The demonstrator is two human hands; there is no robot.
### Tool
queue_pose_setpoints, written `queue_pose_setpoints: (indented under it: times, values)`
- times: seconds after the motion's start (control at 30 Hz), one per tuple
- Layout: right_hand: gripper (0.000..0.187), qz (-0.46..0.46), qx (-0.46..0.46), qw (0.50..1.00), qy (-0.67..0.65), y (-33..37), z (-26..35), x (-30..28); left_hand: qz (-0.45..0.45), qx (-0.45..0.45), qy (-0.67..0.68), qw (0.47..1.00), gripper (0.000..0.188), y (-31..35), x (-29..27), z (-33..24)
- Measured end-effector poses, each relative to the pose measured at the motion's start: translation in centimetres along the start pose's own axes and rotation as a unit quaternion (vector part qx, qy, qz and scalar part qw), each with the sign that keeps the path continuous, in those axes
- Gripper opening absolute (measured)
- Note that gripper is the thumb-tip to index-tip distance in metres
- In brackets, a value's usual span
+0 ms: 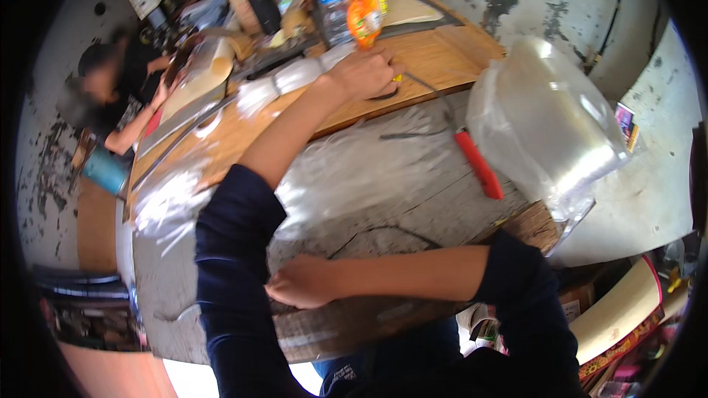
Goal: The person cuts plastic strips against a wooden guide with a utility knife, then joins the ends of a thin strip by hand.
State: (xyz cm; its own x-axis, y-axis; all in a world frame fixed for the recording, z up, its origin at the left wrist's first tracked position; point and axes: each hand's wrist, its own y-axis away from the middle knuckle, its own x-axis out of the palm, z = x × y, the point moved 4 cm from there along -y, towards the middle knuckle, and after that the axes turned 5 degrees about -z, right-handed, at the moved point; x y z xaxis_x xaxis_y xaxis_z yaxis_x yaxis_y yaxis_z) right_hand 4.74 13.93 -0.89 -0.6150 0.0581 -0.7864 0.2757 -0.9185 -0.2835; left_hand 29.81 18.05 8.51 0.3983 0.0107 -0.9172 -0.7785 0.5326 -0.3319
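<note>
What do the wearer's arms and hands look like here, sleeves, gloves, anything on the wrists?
Both arms wear dark navy sleeves pushed up to about the elbow, forearms bare below. The left hand and right hand are bare: no gloves, and no watch, band or ring visible. The sleeves look plain, without visible markings.

left arm (295,125) outstretched, right hand (302,281) fisted

Bright daylight, plastic glare, fisheye-bent dark rim.
</note>
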Motion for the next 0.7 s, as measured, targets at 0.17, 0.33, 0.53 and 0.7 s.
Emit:
queue_pose_setpoints:
  times: [0.17, 0.33, 0.53, 0.7]
  values:
    - [0.011, -0.36, -0.225, 0.905, 0.01, 2.4, 0.3, 1.5, -0.062, -0.084, 0.015, 0.994, 0.037, -7.1, 4.8, 4.4]
    - [0.01, -0.373, -0.226, 0.9, 0.026, 3.4, 0.3, 0.5, -0.104, -0.225, -0.037, 0.968, 0.054, -7.8, 4.9, 4.2]
    - [0.011, 0.055, -0.008, 0.998, -0.01, 0.1, 0.9, -1.3, -0.065, -0.185, 0.091, 0.976, 0.052, 1.8, -2.3, 1.5]
    - [0.013, 0.107, 0.016, 0.994, 0.023, 0.5, 0.4, -1.9, 0.026, -0.193, 0.213, 0.958, 0.043, 19.9, -10.3, -7.8]
